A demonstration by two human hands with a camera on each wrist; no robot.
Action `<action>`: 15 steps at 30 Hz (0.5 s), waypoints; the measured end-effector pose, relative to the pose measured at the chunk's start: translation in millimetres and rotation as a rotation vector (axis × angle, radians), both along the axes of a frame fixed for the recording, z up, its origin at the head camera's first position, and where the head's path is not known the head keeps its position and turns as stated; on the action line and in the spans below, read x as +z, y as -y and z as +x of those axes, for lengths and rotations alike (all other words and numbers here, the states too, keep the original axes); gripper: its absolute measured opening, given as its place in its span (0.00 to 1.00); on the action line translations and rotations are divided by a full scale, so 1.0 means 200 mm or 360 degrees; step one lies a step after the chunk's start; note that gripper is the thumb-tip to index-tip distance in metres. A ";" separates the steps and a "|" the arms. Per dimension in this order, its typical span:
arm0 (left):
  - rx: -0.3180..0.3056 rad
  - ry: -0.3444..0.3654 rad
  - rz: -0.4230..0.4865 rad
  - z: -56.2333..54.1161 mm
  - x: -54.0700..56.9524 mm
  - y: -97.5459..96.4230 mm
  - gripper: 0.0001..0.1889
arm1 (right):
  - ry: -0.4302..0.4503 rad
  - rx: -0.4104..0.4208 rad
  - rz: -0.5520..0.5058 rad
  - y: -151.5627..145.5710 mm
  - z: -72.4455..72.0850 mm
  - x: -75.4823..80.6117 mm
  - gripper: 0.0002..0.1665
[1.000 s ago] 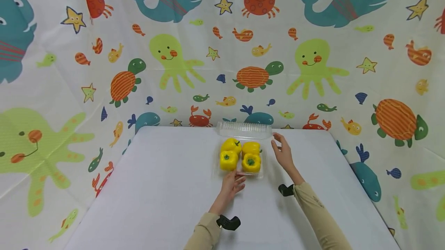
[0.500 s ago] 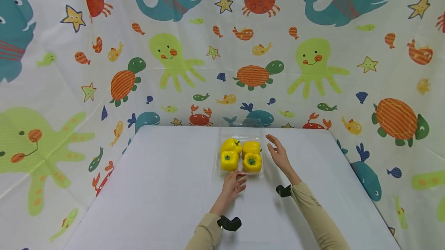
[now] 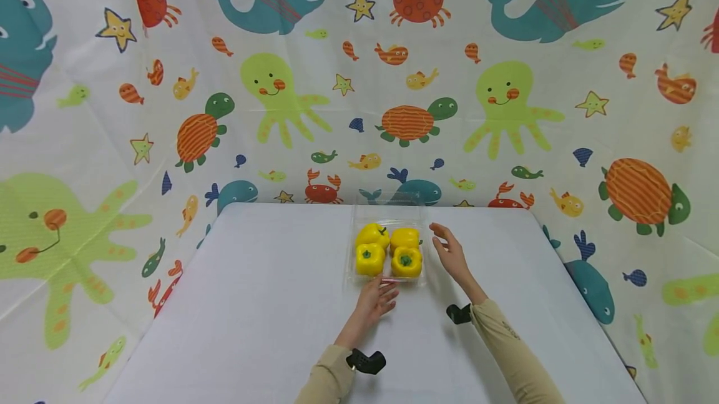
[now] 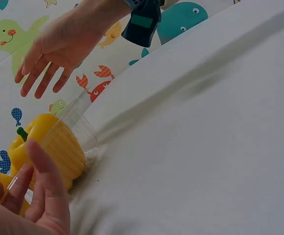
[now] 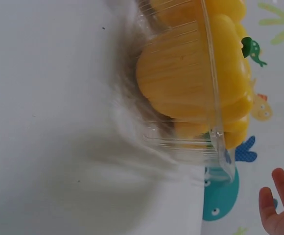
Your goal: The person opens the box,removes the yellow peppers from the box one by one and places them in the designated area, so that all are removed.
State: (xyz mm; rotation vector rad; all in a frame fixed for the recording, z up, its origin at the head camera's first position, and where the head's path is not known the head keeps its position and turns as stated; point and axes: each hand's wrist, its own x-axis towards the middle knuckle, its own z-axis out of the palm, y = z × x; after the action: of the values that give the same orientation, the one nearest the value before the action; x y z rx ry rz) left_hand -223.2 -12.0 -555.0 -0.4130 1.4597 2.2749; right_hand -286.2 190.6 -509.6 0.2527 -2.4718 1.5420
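A clear plastic clamshell container (image 3: pixel 349 266) sits towards the back of the white table with several yellow bell peppers (image 3: pixel 370 259) in it. Its see-through lid (image 3: pixel 389 210) is swung back at the far side. At the front rim is my left hand (image 3: pixel 375 301); in the left wrist view its thumb and index finger pinch the rim, the other fingers extended. My right hand (image 3: pixel 454 257) hovers beside the container's right side, fingers loosely extended and holding nothing. The right wrist view shows a pepper (image 5: pixel 181 73) through the clear wall, with part of the right hand (image 5: pixel 281 210) at the edge.
The white table (image 3: pixel 269 304) reaches back to a hanging sheet (image 3: pixel 314 98) printed with sea animals. Black camera straps (image 3: pixel 366 361) are on both wrists.
The clear lid, tilted with its ridged edge towards me a second ago, now lies farther back. My right hand has left the lid's right corner and shifted slightly left; the left hand stays put.
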 end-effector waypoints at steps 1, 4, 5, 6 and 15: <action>-0.0017 -0.0010 -0.0017 0.00 0.00 0.01 0.27 | -0.0003 0.0000 -0.0002 0.00 0.00 0.00 0.21; -0.0030 -0.0015 -0.0041 0.00 0.00 0.05 0.26 | 0.0013 0.0003 0.0011 0.00 0.01 -0.02 0.20; -0.0028 -0.0024 -0.0047 0.00 -0.01 0.07 0.26 | 0.0018 0.0009 0.0016 0.00 0.01 -0.02 0.21; -0.0022 -0.0035 -0.0049 0.00 -0.01 0.09 0.25 | 0.0026 0.0014 0.0021 0.00 0.01 -0.03 0.21; 0.0120 -0.0023 -0.0149 -0.03 0.00 0.28 0.23 | 0.0027 0.0048 0.0027 0.02 0.02 -0.09 0.21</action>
State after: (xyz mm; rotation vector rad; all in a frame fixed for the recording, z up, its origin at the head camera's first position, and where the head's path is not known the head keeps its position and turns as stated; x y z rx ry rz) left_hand -229.2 -68.2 -555.8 -0.4878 1.5875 2.2780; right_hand -282.1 186.2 -527.8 0.2817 -2.5063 1.5420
